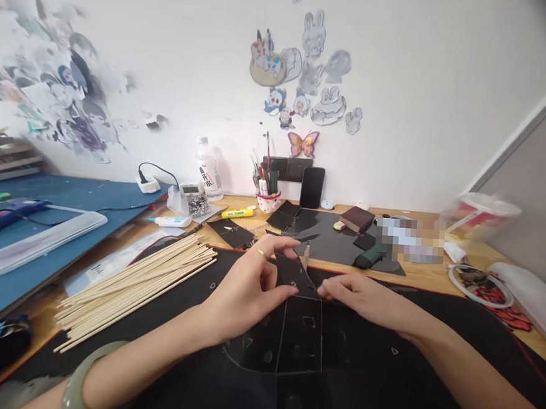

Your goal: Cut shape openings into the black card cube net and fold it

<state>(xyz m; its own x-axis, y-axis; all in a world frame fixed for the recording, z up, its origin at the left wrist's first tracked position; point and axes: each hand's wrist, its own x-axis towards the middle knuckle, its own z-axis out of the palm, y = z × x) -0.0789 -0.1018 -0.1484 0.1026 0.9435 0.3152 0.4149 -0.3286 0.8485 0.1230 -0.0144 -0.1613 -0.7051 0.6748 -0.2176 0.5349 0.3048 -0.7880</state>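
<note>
A black sheet of paper (308,331) with white drawn lines and small white shapes lies in front of me. Its far end is raised, with a narrow flap standing up between my hands. My left hand (251,284), with a ring and a pale green bangle on the wrist, grips this flap between thumb and fingers. At the flap's right edge, my right hand (355,294) has its fingers pinched together on the paper's edge. The fingertips partly hide where they meet it. Behind the flap a pointed, pencil-like tip (306,255) shows.
Thin wooden sticks (141,285) lie in a pile at left on a black mat (374,367). A pen cup (268,199), a phone (312,187) and a bottle (208,170) stand along the wall. A dark green-handled tool (370,256) lies at back right.
</note>
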